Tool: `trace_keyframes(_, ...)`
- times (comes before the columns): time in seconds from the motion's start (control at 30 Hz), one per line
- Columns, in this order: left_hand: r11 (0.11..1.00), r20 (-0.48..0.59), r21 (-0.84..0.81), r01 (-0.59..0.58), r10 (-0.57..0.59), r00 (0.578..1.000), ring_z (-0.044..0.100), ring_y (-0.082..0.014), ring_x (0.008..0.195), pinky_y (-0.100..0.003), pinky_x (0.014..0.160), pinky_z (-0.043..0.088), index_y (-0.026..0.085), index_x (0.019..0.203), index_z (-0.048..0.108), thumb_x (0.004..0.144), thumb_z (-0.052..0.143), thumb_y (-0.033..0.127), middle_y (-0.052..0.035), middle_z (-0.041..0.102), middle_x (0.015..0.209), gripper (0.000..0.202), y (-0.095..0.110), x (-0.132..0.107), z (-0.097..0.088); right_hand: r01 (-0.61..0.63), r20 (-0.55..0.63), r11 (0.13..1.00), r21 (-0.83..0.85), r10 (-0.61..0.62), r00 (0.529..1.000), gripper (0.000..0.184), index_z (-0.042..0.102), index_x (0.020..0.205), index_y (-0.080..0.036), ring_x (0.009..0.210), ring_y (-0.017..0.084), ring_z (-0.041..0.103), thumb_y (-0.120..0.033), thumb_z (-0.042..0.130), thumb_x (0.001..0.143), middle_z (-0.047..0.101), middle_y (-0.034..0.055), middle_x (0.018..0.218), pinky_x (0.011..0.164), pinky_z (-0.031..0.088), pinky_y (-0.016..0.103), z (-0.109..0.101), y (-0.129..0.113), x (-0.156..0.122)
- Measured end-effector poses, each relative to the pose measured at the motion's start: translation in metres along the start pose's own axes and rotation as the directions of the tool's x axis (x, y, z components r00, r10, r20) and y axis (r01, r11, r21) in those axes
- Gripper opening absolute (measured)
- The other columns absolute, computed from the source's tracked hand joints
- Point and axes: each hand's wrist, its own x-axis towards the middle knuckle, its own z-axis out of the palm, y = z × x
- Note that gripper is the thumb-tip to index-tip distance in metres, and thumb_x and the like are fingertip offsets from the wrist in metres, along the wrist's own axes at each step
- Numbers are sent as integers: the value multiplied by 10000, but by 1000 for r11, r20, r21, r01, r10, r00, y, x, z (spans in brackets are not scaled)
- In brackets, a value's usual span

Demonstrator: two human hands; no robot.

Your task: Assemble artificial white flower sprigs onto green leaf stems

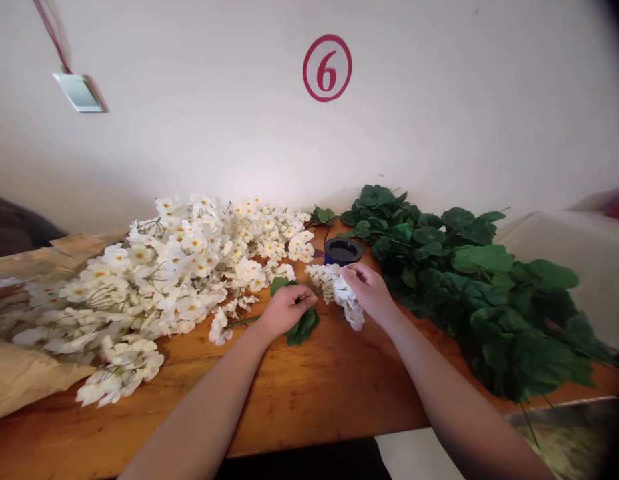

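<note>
My left hand point(288, 309) is closed in a pinch around a stem with green leaves. One leaf point(303, 328) shows below the fingers and another behind the knuckles. A green stem point(244, 321) reaches out to the left of this hand, close to some small white blossoms point(220, 327). My right hand point(368, 288) pinches a spray of white artificial flowers point(334, 283), which hangs down to the left of its fingers. Just behind the spray stands a round black-topped pot point(343, 251), dark blue at its side. The fingertips of both hands are partly hidden.
White flowers with yellow centres point(179, 267) are heaped on the left, partly on brown paper point(34, 373). Dark green leaves point(469, 293) form a long pile on the right. All lie on a wooden table point(309, 393) against a wall point(214, 113) marked with a red circled 6.
</note>
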Motion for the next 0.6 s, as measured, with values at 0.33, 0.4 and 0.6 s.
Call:
trace_keyframes(0.33,977,-46,208,-34,44,998,484,-126,639,-240,610,356,182,687,537,910,492,238,20,528,648,234,7,-1,2,-72,305,994,85,43,951,506,565,1218,-248,1071,238,595,-445,691,769,618,65,1218,841,487,323,-11,-2,0)
trace_keyframes(0.4,965,-38,258,-58,70,997,505,-133,662,-243,623,365,186,699,540,916,481,229,11,548,671,230,10,-1,2,-70,315,995,77,42,948,502,575,1226,-251,1044,237,614,-418,694,768,638,61,1193,847,492,332,-14,-5,0)
trace_keyframes(0.6,894,30,421,-150,152,988,589,-157,712,-268,678,389,200,838,614,956,437,271,-18,654,749,224,23,-3,4,-75,335,987,143,23,942,463,607,1173,-229,861,207,651,-303,701,725,691,34,942,753,508,315,-11,-9,-1)
